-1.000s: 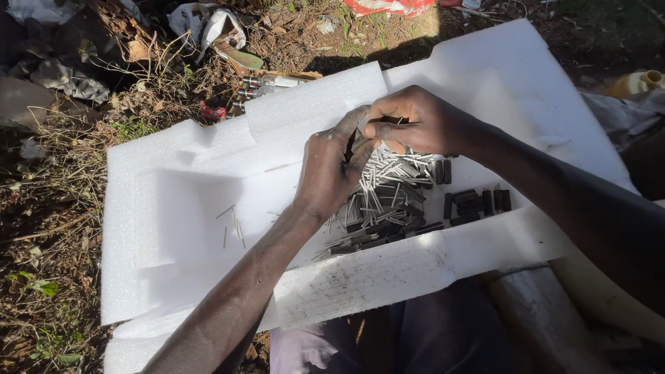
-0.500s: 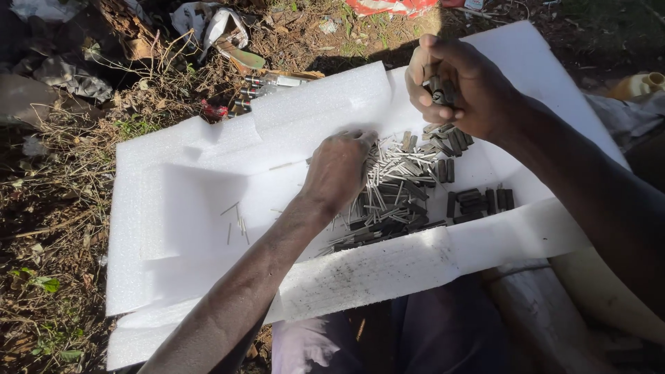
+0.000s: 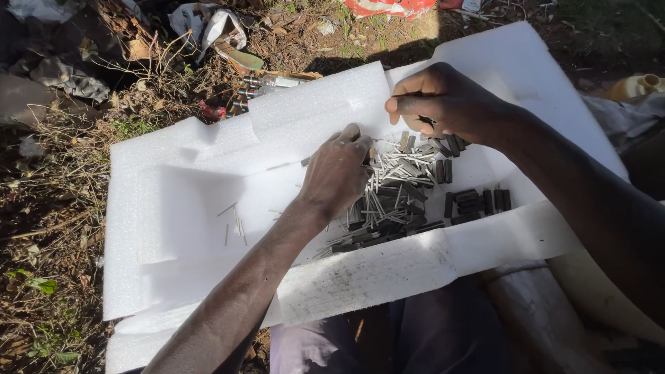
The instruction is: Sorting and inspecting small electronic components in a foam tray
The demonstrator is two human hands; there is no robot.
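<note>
Two bare hands at work over a white foam packing sheet (image 3: 208,208) spread across the lap, on ground strewn with dry grass and litter.

Left hand (image 3: 337,174): palm down near the middle of the sheet, fingers (image 3: 350,135) curled together and resting on the near-left side of a heap of thin silver metal pins (image 3: 398,170); whether they grip anything underneath cannot be told.

Right hand (image 3: 443,104): raised just above the far side of the heap, toward the sheet's far right corner, fingers pinched together on a small dark piece (image 3: 428,123), too small to identify.

Heap: silver pins mixed with short dark rectangular blocks (image 3: 388,221), right of the sheet's centre, in a shallow trough between the raised far fold and the folded-up near edge.

Row of dark blocks (image 3: 478,202): set side by side, just right of the heap, near the right edge.

Loose pins (image 3: 235,220): a few stray ones, well apart from the heap, toward the left of the sheet.

Beyond the far edge: crumpled white wrapper (image 3: 215,28), red scrap (image 3: 388,7), yellow plastic container (image 3: 634,86) past the right edge.
</note>
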